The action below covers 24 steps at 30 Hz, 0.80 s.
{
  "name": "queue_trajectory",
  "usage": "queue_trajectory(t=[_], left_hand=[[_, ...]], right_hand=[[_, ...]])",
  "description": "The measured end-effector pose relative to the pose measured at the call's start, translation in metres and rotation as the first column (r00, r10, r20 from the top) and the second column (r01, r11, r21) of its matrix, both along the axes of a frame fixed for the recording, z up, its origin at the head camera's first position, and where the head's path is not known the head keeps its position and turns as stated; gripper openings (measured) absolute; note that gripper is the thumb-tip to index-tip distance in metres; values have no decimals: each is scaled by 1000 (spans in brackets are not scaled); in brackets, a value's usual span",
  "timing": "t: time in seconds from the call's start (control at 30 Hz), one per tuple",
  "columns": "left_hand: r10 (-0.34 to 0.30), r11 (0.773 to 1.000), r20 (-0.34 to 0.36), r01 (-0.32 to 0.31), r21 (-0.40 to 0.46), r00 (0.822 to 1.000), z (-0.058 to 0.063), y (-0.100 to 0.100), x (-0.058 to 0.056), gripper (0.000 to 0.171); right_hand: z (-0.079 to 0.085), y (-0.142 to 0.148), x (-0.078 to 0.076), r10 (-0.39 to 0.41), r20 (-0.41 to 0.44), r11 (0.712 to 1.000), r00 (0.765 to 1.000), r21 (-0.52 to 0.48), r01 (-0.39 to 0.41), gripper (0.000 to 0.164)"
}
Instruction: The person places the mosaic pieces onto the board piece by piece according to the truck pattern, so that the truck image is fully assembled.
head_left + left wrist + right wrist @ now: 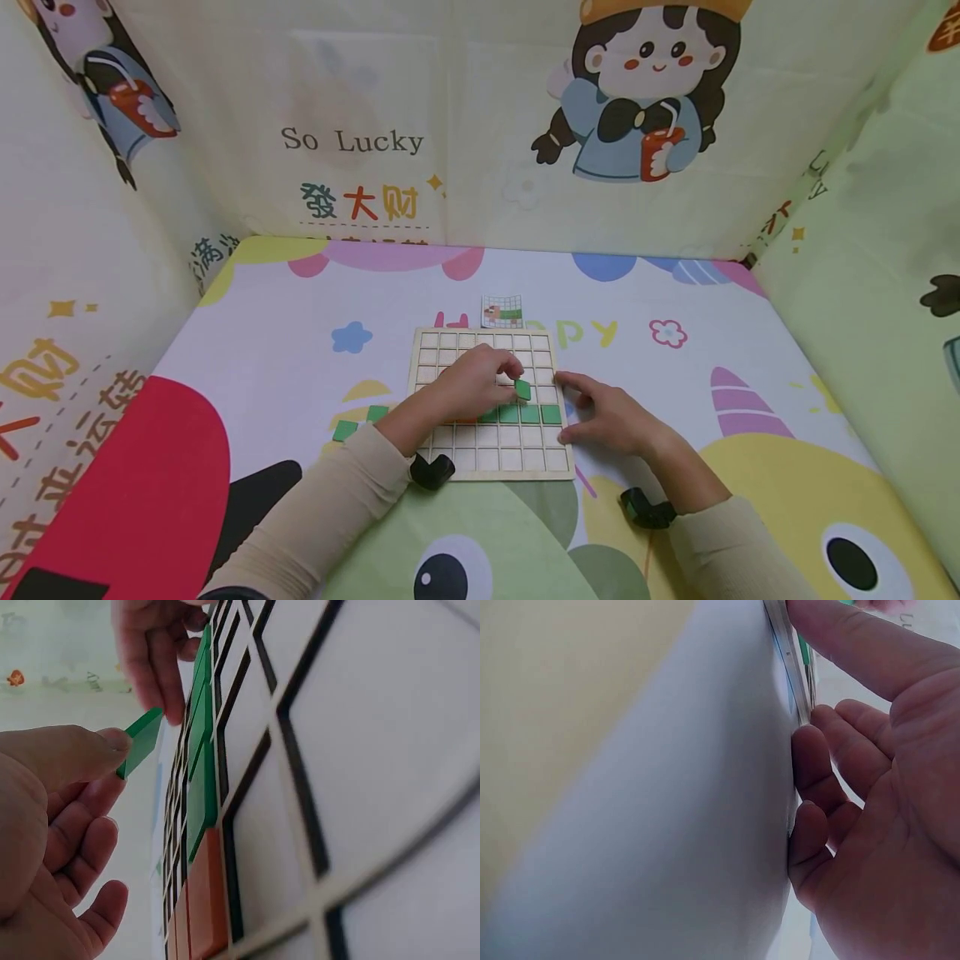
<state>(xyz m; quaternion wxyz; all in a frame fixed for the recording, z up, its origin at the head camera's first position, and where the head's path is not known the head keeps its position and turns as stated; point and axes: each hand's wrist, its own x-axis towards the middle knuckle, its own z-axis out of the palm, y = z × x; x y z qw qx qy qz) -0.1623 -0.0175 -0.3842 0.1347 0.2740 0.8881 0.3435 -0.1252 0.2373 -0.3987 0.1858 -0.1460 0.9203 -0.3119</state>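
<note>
Between thumb and fingertip, my left hand (472, 382) pinches a small green square tile (522, 390), tilted just above a wooden grid board (566, 467). In the left wrist view the pinched tile (142, 742) is apart from the board. Several green tiles (551, 414) lie side by side in one row of the grid. Orange-brown tiles (208, 900) continue that row, mostly hidden by my left hand in the head view. My right hand (618, 418) touches the board's right edge, thumb and fingers spread along it; in the right wrist view its other fingers (810, 757) are loosely bent.
Two loose green tiles, one a nearer tile (345, 431) and one a farther tile (377, 412), lie left of the board beside my left forearm. A small picture card (502, 312) with a gridded pattern lies behind the board. Printed cloth walls (480, 167) enclose the table's back and sides.
</note>
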Motion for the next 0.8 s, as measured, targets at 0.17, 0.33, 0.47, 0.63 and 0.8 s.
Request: queue_trajectory(t=[0.17, 0.33, 0.47, 0.63, 0.8], left_hand=[[-12, 1000, -27, 11, -23, 1000, -4, 11, 2, 24], [0, 999, -35, -2, -51, 999, -6, 20, 2, 22], [12, 998, -30, -14, -61, 999, -8, 26, 2, 23], [14, 995, -42, -19, -103, 999, -9, 32, 2, 25], [27, 991, -48, -33, -132, 998, -10, 36, 2, 25]], right_hand=[[-1, 0, 0, -2, -2, 1000, 1000, 2, 2, 84], [-1, 0, 0, -2, -7, 1000, 1000, 3, 2, 85], [-1, 1, 0, 3, -14, 1000, 1000, -3, -3, 85], [-1, 2, 1, 14, -21, 1000, 1000, -28, -15, 85], [-1, 2, 1, 15, -23, 999, 1000, -34, -16, 84]])
